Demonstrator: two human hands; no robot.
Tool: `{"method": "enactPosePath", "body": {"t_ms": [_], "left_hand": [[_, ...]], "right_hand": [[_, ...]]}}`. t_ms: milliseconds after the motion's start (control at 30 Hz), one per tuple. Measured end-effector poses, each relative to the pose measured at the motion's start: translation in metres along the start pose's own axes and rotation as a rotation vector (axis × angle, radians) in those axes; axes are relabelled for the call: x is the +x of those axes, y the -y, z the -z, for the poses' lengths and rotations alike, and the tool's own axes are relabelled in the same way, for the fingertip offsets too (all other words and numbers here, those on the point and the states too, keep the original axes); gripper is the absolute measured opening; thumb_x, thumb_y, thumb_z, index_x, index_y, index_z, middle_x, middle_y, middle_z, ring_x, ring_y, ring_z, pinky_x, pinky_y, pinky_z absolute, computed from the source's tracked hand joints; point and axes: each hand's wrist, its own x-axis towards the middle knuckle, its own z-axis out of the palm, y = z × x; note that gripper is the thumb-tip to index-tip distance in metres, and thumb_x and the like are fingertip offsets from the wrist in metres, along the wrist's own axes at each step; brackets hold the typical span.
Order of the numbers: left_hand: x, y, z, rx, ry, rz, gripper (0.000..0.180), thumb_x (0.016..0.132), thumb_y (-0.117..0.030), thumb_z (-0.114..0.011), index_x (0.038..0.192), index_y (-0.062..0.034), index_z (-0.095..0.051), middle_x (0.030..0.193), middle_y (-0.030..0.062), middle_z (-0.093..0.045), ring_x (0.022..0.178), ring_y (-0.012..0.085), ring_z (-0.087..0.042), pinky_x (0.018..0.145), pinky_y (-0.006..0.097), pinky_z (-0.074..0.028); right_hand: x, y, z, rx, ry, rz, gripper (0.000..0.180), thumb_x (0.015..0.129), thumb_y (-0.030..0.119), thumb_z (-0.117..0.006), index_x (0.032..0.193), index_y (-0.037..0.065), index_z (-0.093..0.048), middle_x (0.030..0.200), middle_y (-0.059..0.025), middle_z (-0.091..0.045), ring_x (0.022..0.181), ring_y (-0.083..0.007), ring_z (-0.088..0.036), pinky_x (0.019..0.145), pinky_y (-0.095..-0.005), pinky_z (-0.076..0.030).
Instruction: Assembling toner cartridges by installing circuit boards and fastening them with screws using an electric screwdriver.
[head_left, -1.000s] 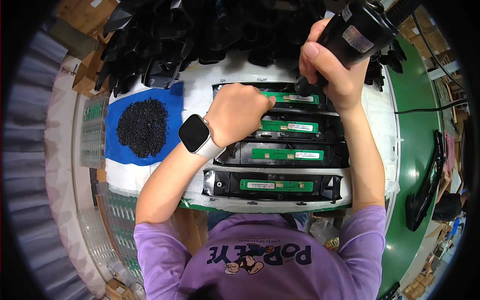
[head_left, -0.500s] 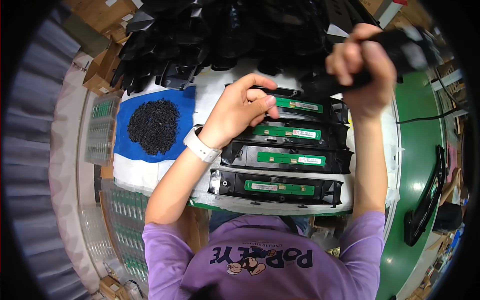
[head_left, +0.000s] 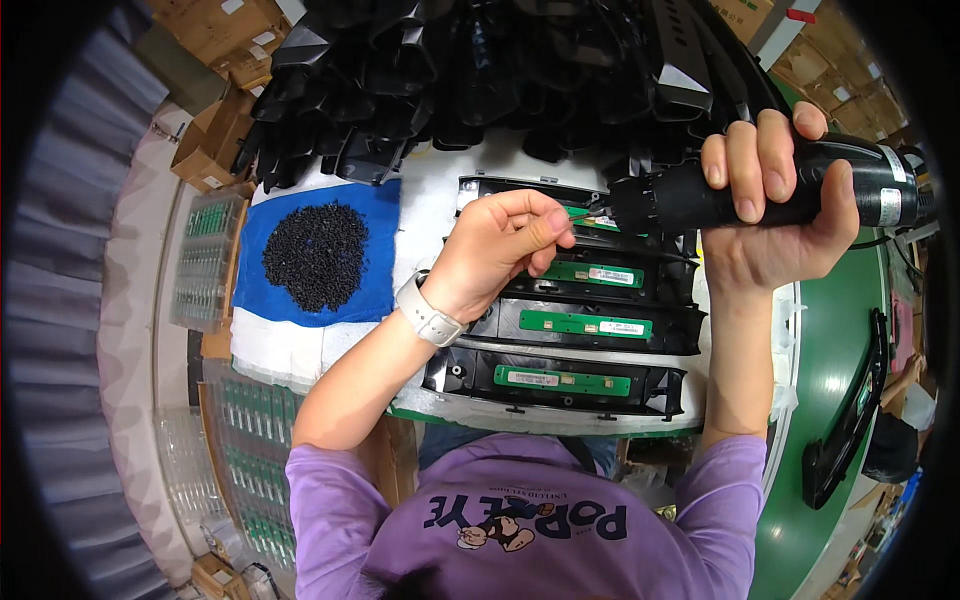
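Note:
My right hand (head_left: 775, 220) grips a black electric screwdriver (head_left: 680, 197), held sideways with its bit pointing left. At the bit's tip my left hand (head_left: 510, 235) closes thumb and forefinger in a pinch; whatever is between them is too small to make out. Below both hands lie several long black plastic housings (head_left: 480, 322), stacked in rows. Each carries a narrow green circuit board (head_left: 585, 325) with a white label. The farthest housing is partly hidden by my left hand and the screwdriver. Left of them, a heap of tiny black screws (head_left: 315, 255) rests on a blue cloth (head_left: 255, 215).
Many glossy black plastic parts (head_left: 480, 80) are piled along the far side. Clear trays of green boards (head_left: 260, 430) stand at the left. A green work surface (head_left: 790, 480) on the right bears a long black part (head_left: 850, 420). Cardboard boxes (head_left: 210, 140) sit far left.
My right hand has brought the screwdriver down and turned it so its bit meets my left fingertips. My left hand has moved slightly nearer and right, its fingers now pinched at the bit.

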Motion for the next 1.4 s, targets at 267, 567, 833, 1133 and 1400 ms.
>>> {"method": "enactPosePath", "body": {"t_ms": [267,567,833,1133,1400], "left_hand": [[-0.002,-0.003,0.003,0.117,0.028,-0.002,0.012,0.090,-0.011,-0.058,0.089,0.0002,-0.062,0.080,0.0079,-0.064,0.053,0.0057,-0.048,0.051,0.018,-0.040],[0.003,-0.006,0.009,0.686,-0.254,-0.311,0.015,0.093,-0.011,-0.050,0.092,0.0011,-0.058,0.086,0.0073,-0.065,0.071,0.0104,-0.059,0.062,0.022,-0.047],[-0.004,-0.014,0.015,0.310,-0.139,-0.289,0.017,0.098,-0.008,-0.032,0.106,0.0000,-0.045,0.118,0.0202,-0.054,0.113,0.0266,-0.055,0.093,0.028,-0.044],[-0.008,-0.025,0.015,0.304,-0.155,-0.256,0.018,0.099,-0.013,-0.035,0.107,0.0006,-0.043,0.109,0.0232,-0.058,0.095,0.0265,-0.064,0.082,0.027,-0.051],[-0.009,-0.024,0.010,0.276,-0.150,-0.090,0.026,0.100,-0.023,-0.038,0.094,-0.0006,-0.051,0.062,0.0055,-0.056,0.039,0.0067,-0.042,0.038,0.018,-0.031]], "right_hand": [[0.000,-0.006,-0.002,0.044,-0.047,-0.082,0.032,0.091,0.032,-0.042,0.108,0.008,-0.055,0.065,-0.0004,-0.046,0.050,-0.0132,-0.044,0.059,-0.0331,-0.041],[0.008,-0.031,-0.005,-0.293,-0.191,-0.153,0.020,0.088,0.021,-0.049,0.100,0.005,-0.051,0.060,0.0001,-0.042,0.047,-0.0111,-0.041,0.055,-0.0297,-0.038],[0.010,-0.060,-0.006,-0.746,-0.111,-0.200,0.019,0.079,0.011,-0.061,0.088,-0.003,-0.053,0.054,-0.0057,-0.049,0.041,-0.0137,-0.046,0.041,-0.0253,-0.038],[0.008,-0.068,-0.005,-0.741,-0.113,-0.197,0.017,0.079,0.010,-0.062,0.086,-0.003,-0.054,0.053,-0.0053,-0.050,0.041,-0.0126,-0.047,0.040,-0.0235,-0.037],[0.009,-0.077,-0.010,-0.814,-0.099,-0.230,0.012,0.079,0.006,-0.063,0.071,0.001,-0.055,0.051,-0.0026,-0.052,0.042,-0.0086,-0.048,0.041,-0.0212,-0.036]]}}
